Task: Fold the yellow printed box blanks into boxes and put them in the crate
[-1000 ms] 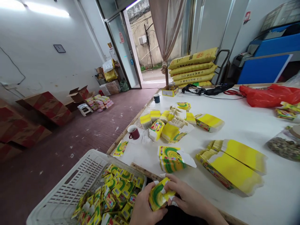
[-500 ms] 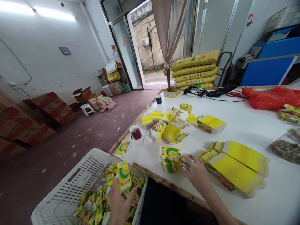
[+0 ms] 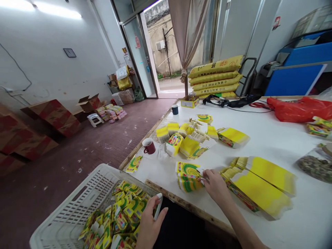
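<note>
My left hand (image 3: 152, 218) is over the near-right rim of the white basket (image 3: 55, 211), its thumb and fingers apart with nothing between them. Beneath and beside it, many small yellow-and-green cartons (image 3: 131, 207) lie jumbled in the basket. My right hand (image 3: 214, 183) is at the table, thumb and fingertips closed on the right edge of a flat yellow carton at a small stack of cartons (image 3: 189, 176). White coverings show on some fingertips. Right of that hand lie long rows of packed yellow cartons (image 3: 261, 183).
More carton bundles (image 3: 190, 145) sit mid-table, beside a maroon mug (image 3: 148, 146) and a single flat carton (image 3: 134, 164) near the left edge. Farther back are a dark mug (image 3: 175, 110) and a red plastic bag (image 3: 293, 109). A bag of dark bits (image 3: 315, 167) lies at right.
My left hand has let go of a yellow carton, which dropped among the others in the basket, and has moved right toward the table. My right hand stays at the stack.
</note>
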A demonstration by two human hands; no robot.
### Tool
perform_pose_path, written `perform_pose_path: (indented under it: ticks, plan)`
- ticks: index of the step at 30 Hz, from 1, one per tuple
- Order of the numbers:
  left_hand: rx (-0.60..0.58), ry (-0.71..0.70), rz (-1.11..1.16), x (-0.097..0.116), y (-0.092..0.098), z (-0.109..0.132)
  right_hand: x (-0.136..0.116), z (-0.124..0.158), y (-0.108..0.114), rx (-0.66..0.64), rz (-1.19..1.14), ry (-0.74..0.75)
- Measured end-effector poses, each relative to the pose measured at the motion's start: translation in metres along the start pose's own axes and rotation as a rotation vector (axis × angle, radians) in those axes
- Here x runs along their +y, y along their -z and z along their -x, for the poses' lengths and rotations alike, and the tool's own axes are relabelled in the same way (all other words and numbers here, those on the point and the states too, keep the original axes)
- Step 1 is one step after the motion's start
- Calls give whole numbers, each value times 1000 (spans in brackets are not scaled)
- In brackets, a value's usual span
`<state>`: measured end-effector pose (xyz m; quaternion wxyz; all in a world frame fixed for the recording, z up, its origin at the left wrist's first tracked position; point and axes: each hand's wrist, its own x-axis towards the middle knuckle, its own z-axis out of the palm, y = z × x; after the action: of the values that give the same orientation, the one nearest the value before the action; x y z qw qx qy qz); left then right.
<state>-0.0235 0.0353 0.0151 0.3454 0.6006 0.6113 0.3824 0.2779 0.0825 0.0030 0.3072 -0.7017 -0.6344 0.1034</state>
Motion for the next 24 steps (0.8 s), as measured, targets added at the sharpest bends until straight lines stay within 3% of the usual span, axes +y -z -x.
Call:
perform_pose_path:
  ticks: [12, 16, 20, 22, 24]
  plan:
    - [-91, -37, 8, -17, -8, 7, -23, -11, 20, -126, 150, -78]
    - [-122, -15, 29, -11, -9, 11, -21, -10, 16, -58, 15, -63]
    - [-232, 60, 167, -8, -18, 17, -32, 6, 16, -1, -212, -68]
    - [-310, 86, 360, -9, -29, 19, -47, 22, 16, -45, -362, -20]
    - [-268, 145, 602, -8, -41, 19, -64, 41, 12, -182, -513, 59]
